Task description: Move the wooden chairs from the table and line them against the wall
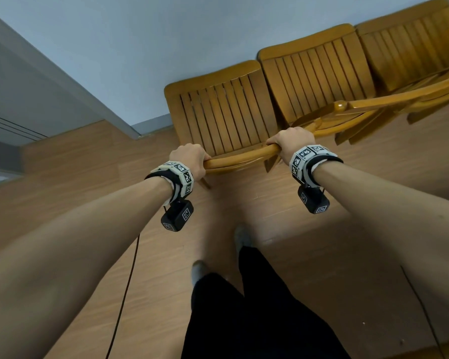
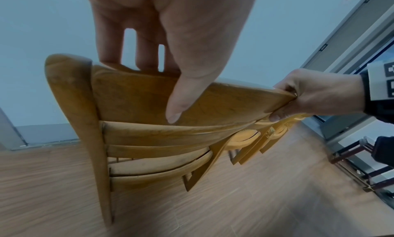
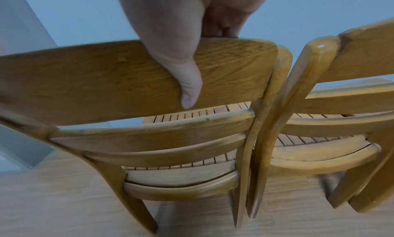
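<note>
A person looks down at their own two bare forearms, each wearing a wrist band with black-and-white markers. Both hands clamp the curved top rail of a wooden chair (image 1: 218,120) in the centre of the frame. The left hand (image 1: 189,159) holds the rail's left end and the right hand (image 1: 290,141) its right end, so the two hands sit apart, one at each corner. The wrist views show the thumbs pressed flat on the near face of the rail and the fingers hooked over its top edge. This two-cornered grip likely keeps the chair level and easy to steer.

Three wooden chairs are visible, all honey-coloured with slatted seats. The held chair is the leftmost. A second chair (image 1: 319,73) stands just beside it toward the upper right, and a third chair (image 1: 410,45) sits past that at the upper right corner. All three seats point toward the pale blue wall (image 1: 114,47) that fills the top of the frame, with their backs toward the person. In the right wrist view the held chair's back post sits right against its neighbour's post, which suggests it is being set tight into the row.

The wood-look floor (image 1: 322,255) fills the lower frame, along with the person's dark trousers and grey socks. A grey door frame (image 1: 36,86) runs along the upper left. No worktop is in view from the head camera.
</note>
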Tool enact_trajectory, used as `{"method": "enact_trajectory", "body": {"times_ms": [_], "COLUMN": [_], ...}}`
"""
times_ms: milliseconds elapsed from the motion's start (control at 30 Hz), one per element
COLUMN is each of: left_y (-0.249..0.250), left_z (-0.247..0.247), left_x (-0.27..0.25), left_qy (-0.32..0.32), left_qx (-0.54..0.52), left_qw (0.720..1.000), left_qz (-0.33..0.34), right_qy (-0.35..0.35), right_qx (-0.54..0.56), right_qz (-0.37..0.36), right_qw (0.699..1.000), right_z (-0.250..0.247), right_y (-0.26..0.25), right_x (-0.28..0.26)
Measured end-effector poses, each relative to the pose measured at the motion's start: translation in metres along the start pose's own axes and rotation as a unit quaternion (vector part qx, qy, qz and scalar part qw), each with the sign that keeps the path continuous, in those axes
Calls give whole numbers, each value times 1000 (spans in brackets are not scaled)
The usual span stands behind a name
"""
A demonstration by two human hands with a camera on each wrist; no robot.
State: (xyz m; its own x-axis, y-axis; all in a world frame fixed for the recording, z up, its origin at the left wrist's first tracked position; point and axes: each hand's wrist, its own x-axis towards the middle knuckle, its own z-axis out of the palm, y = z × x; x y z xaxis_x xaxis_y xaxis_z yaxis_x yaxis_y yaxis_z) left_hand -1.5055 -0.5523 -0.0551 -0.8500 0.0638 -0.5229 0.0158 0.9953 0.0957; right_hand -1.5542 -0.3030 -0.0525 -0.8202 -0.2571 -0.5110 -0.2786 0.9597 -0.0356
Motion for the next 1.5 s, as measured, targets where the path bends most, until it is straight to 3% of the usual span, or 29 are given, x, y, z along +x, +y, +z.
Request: {"method": "enact_trajectory", "body": {"times_ms": [133, 400, 567, 967, 1200, 1500], "left_y": [4, -9, 1, 0, -6, 7], "left_z": [9, -18, -11, 5, 11, -21], "left_x": [-3, 11, 15, 7, 13, 7], "left_qy": [5, 16, 7, 26, 7, -61], "left_qx": [15, 38, 37, -28, -54, -83], "left_qw": [1000, 999, 999, 999, 998, 993], "left_qz": [7, -4, 15, -25, -12, 51], "right_qy": [-5, 54, 33, 29, 91, 17], "right_qx": [-11, -24, -28, 0, -1, 141], "right_qz": [-3, -21, -23, -17, -29, 37], "right_qw": [1000, 998, 999, 999, 995, 989], "right_z": [10, 0, 2, 18, 23, -1], "right_y": [3, -7, 5, 4, 1, -7], "right_x": [-2, 19, 19, 18, 8, -25]}}
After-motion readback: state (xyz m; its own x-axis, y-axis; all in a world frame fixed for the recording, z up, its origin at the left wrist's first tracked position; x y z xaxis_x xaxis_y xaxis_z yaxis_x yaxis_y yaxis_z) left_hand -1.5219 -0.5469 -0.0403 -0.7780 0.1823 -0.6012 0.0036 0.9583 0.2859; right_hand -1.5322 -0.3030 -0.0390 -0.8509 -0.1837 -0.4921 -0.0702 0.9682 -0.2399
